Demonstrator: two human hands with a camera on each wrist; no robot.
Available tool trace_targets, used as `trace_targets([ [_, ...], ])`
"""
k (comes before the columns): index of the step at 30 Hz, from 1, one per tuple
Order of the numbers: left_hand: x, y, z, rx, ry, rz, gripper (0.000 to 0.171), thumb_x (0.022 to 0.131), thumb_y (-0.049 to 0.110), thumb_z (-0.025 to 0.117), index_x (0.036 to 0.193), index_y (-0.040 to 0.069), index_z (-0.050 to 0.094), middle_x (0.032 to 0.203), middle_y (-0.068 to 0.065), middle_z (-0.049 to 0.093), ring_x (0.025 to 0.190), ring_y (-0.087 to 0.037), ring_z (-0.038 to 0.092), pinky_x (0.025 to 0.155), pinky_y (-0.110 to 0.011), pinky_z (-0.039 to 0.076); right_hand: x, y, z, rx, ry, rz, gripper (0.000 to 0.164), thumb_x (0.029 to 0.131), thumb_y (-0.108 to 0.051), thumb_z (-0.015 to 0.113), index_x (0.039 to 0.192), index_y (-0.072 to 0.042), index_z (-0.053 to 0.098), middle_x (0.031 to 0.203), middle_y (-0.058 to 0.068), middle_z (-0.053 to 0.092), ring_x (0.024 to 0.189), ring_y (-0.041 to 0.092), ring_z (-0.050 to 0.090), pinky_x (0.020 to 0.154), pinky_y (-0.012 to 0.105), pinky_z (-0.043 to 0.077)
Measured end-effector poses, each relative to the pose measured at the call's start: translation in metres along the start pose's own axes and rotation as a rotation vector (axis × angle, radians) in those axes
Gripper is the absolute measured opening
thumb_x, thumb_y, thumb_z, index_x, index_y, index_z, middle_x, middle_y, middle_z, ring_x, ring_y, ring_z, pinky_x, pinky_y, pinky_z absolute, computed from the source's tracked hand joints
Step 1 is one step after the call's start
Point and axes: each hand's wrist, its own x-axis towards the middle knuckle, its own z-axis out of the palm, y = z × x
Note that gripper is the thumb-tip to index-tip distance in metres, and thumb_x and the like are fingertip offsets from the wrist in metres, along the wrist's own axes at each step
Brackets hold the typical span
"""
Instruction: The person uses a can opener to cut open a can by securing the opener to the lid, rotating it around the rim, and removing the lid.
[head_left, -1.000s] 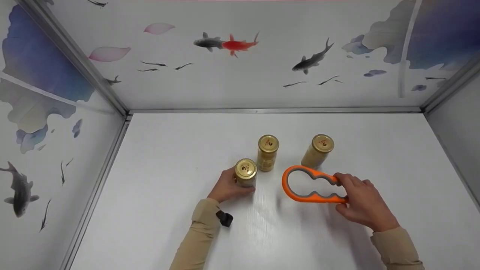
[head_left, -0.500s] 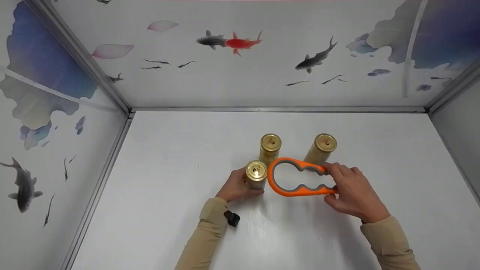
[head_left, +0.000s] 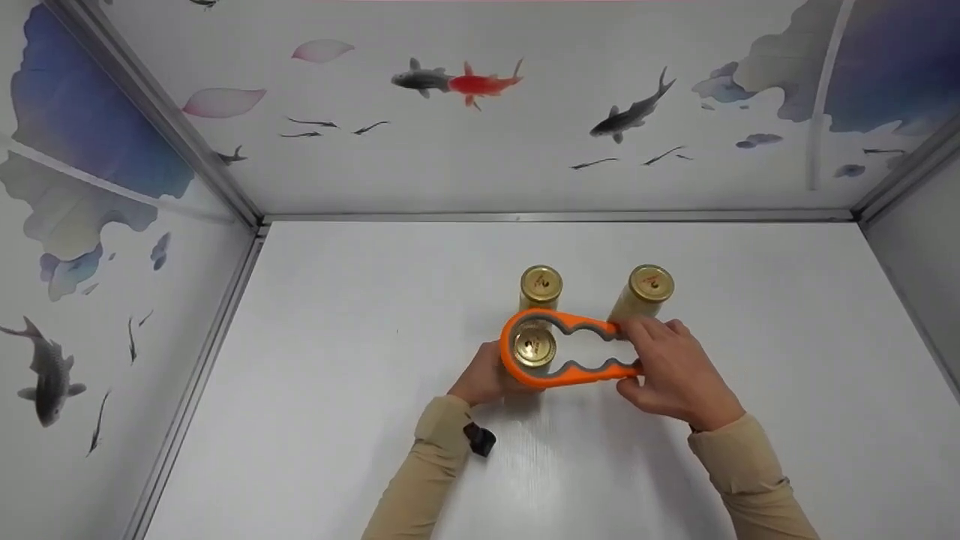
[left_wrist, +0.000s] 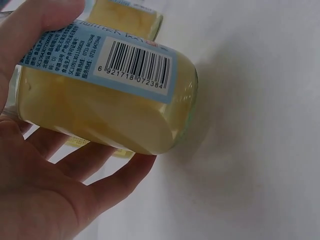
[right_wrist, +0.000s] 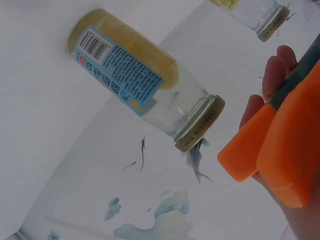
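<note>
My left hand [head_left: 481, 375] grips a glass jar [left_wrist: 105, 112] with pale yellow contents, a blue barcode label and a gold lid [head_left: 534, 346]. Its thumb lies on the label side, with the fingers round the other side. The jar looks raised off the table. My right hand [head_left: 679, 375] holds an orange-and-grey jar opener [head_left: 592, 375] by its two handle ends [right_wrist: 290, 150]. From above, the opener's rounded loop surrounds the gold lid; whether it touches the lid cannot be told.
Two more gold-lidded jars stand upright on the white table [head_left: 337, 315]: one jar [head_left: 541, 286] just behind the held jar, another jar [head_left: 649, 286] behind my right hand. White panels [head_left: 517, 165] printed with fish enclose the table at the back and sides.
My right hand has carried the opener leftward, from beside the held jar to over its lid. My left hand has moved the jar somewhat to the right. The other jars stay put.
</note>
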Motion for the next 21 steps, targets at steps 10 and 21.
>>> trace_targets([
  [10, 0.010, 0.015, 0.017, -0.056, -0.141, 0.136, 0.071, 0.078, 0.001, 0.063, 0.145, 0.009, 0.043, 0.142, 0.006, 0.049, 0.128, -0.011, 0.046, 0.104, -0.029, 0.036, 0.011, -0.012, 0.008, -0.007, -0.027, -0.012, 0.059, 0.064, -0.015, 0.072, 0.119, -0.006, 0.053, 0.102, 0.005, 0.065, 0.092, 0.023, 0.059, 0.080, 0.047, 0.042],
  [21, 0.001, 0.032, 0.024, 0.057, -0.031, 0.154, 0.062, 0.078, -0.004, 0.075, 0.136, -0.002, 0.051, 0.132, -0.012, 0.058, 0.120, -0.012, 0.052, 0.102, -0.029, 0.038, 0.013, -0.019, 0.009, 0.012, -0.066, -0.004, 0.058, 0.066, -0.015, 0.072, 0.120, -0.005, 0.052, 0.105, 0.005, 0.065, 0.095, 0.024, 0.060, 0.089, 0.055, 0.041],
])
